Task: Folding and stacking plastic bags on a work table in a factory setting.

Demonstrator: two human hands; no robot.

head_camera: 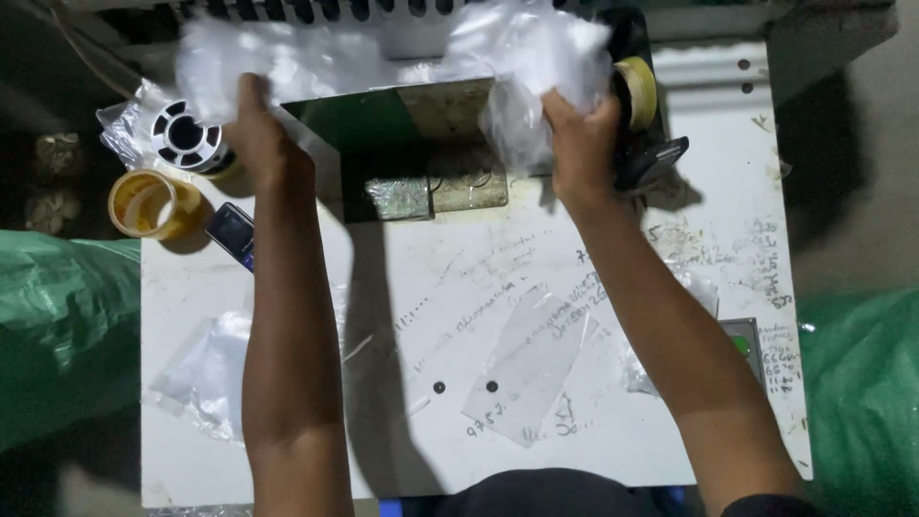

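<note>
White worktable (670,402), scribbled with pen marks, fills my view, with green sheeting at both sides. At the far edge my left hand (260,134) and right hand (579,144) hold a clear plastic bag (402,53) stretched between them, fingers closed into its crumpled ends. A yellow tape roll (153,203) lies far left.

I see both my forearms bare to the elbow, no watch or rings on my left hand (260,134) or right hand (580,144); dark clothing below.
</note>
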